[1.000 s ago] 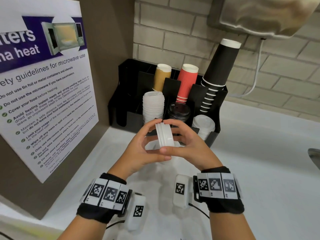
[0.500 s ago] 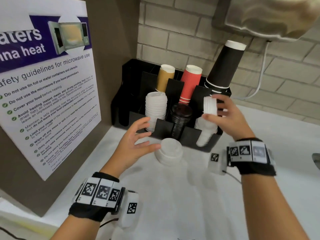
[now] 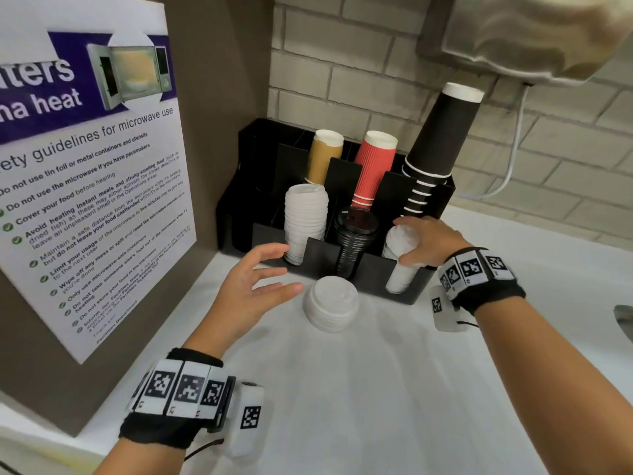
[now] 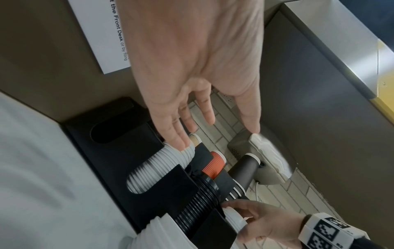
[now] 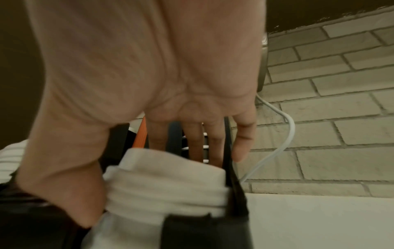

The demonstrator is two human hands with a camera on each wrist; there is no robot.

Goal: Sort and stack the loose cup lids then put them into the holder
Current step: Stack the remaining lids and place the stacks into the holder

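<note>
A short stack of wide white lids [image 3: 330, 303] sits loose on the white counter in front of the black holder [image 3: 318, 255]. My left hand [image 3: 274, 269] hovers just left of that stack, fingers spread, holding nothing; the left wrist view shows my left hand [image 4: 217, 134] open above the holder. My right hand [image 3: 406, 240] grips the top of the small white lids [image 3: 397, 281] standing in the holder's front right compartment. In the right wrist view the thumb is on the near side of the small lids [image 5: 166, 190] and the fingers reach behind them.
The holder also has a tall white lid stack [image 3: 305, 224], black lids [image 3: 356, 241], and brown [image 3: 325, 159], red [image 3: 373, 166] and black cups [image 3: 438, 138] behind. A poster [image 3: 85, 166] covers the left wall. A white cable [image 3: 513, 156] hangs over the brick wall.
My right hand carried the small lids from in front of me to the front right compartment and lowered them onto the stack there. My left hand let go and now hovers by the loose stack.
</note>
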